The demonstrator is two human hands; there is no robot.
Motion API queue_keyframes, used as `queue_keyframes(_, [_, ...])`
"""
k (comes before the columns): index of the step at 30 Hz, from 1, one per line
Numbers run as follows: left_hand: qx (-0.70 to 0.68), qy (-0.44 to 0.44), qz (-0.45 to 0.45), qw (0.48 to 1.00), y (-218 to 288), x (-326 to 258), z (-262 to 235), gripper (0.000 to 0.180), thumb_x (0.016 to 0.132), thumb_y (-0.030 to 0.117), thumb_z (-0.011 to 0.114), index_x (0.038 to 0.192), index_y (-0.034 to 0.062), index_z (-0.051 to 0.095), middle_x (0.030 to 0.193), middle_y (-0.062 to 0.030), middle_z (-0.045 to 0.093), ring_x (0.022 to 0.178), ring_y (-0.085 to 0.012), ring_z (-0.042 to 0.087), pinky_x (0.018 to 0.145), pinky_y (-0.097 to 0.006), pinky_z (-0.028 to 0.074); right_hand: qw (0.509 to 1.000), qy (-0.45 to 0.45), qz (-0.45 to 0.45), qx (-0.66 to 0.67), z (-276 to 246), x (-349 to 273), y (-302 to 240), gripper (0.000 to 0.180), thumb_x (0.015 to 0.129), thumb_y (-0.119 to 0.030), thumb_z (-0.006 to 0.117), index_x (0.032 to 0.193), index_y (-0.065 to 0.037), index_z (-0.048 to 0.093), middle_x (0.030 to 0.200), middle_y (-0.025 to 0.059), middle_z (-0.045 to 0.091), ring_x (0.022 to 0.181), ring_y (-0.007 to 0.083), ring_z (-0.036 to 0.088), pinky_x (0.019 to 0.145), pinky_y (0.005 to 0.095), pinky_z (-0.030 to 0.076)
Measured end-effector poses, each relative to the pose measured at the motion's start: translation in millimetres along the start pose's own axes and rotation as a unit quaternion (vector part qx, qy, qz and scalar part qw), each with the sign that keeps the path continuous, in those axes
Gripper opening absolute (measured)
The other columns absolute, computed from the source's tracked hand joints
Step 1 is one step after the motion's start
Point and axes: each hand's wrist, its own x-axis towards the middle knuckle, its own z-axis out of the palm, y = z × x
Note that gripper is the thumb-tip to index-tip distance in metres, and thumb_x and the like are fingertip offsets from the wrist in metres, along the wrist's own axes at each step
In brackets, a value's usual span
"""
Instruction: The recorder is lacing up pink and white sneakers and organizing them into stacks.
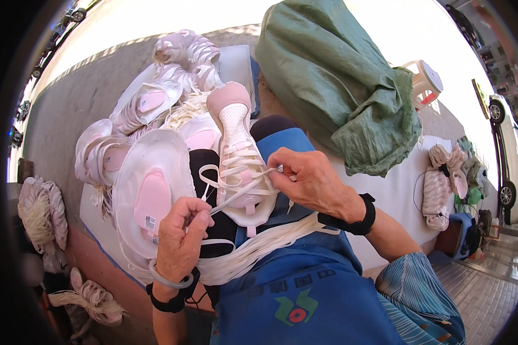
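A pink and white shoe upper [234,129] lies across my lap with its toe pointing away from me. White laces criss-cross its front. My left hand [181,236] pinches one end of a shoelace [236,198] at the near left of the upper. From there the lace runs slantwise over the upper. My right hand [311,181] grips the lace at the upper's right edge, fingers curled closed. A loose loop of lace stands up on the left side. A bundle of white laces [253,253] rests over my blue apron [328,299].
Left of my lap is a pile of shoe uppers [149,109], with white soles with pink insoles [152,198] nearby. A green cloth sack [334,75] stands ahead to the right. Bundled uppers [440,190] lie at the right; more bundles [43,210] sit at the far left.
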Motion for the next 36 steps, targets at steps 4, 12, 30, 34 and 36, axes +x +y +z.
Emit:
queue_keyframes(4, [-0.01, 0.02, 0.01, 1.0, 5, 1, 0, 0.016, 0.097, 0.011, 0.053, 0.107, -0.001, 0.056, 0.083, -0.0054, 0.063, 0.068, -0.0059, 0.053, 0.063, -0.02, 0.046, 0.983, 0.118, -0.003, -0.14, -2, -5, -2, 0.006, 0.083, -0.011, 0.059, 0.087, -0.006, 0.058, 0.065, 0.0142, 0.062, 0.06, 0.0351, 0.062, 0.055, 0.0433, 0.048])
queue_keyframes(12, [0.085, 0.005, 0.056, 0.995, 9, 6, -11, 0.013, 0.094, 0.008, 0.058, 0.102, -0.0022, 0.057, 0.077, -0.008, 0.067, 0.066, -0.01, 0.06, 0.062, -0.023, 0.049, 0.988, 0.009, 0.155, 0.007, -22, -29, 7, 0.009, 0.087, -0.01, 0.062, 0.091, -0.003, 0.06, 0.059, 0.0067, 0.053, 0.05, 0.0166, 0.05, 0.05, 0.0309, 0.041])
queue_keyframes(30, [0.265, -0.031, 0.197, 0.944, 18, 11, -16, 0.009, 0.085, 0.006, 0.066, 0.091, 0.0025, 0.062, 0.072, -0.0121, 0.059, 0.067, -0.0275, 0.058, 0.062, -0.036, 0.045, 0.981, -0.191, 0.017, -0.021, -54, -47, 1, 0.014, 0.085, -0.015, 0.071, 0.093, -0.003, 0.07, 0.074, 0.0089, 0.057, 0.065, 0.0221, 0.056, 0.058, 0.0329, 0.045])
queue_keyframes(34, [0.292, -0.026, 0.229, 0.928, 20, 10, -15, 0.007, 0.082, 0.006, 0.067, 0.087, 0.0038, 0.062, 0.075, -0.0129, 0.061, 0.071, -0.0311, 0.058, 0.067, -0.039, 0.045, 0.978, -0.124, 0.056, -0.155, -54, -43, -20, 0.013, 0.083, -0.012, 0.072, 0.093, -0.004, 0.07, 0.08, 0.0092, 0.057, 0.072, 0.0248, 0.057, 0.062, 0.0344, 0.046])
queue_keyframes(36, [0.309, -0.011, 0.248, 0.918, 16, 13, -16, 0.007, 0.081, 0.005, 0.067, 0.086, 0.0039, 0.062, 0.076, -0.0129, 0.061, 0.073, -0.0318, 0.058, 0.068, -0.04, 0.045, 0.984, -0.127, 0.069, -0.105, -52, -45, -21, 0.012, 0.083, -0.012, 0.072, 0.092, -0.004, 0.071, 0.082, 0.0088, 0.058, 0.072, 0.0232, 0.057, 0.062, 0.0336, 0.046])
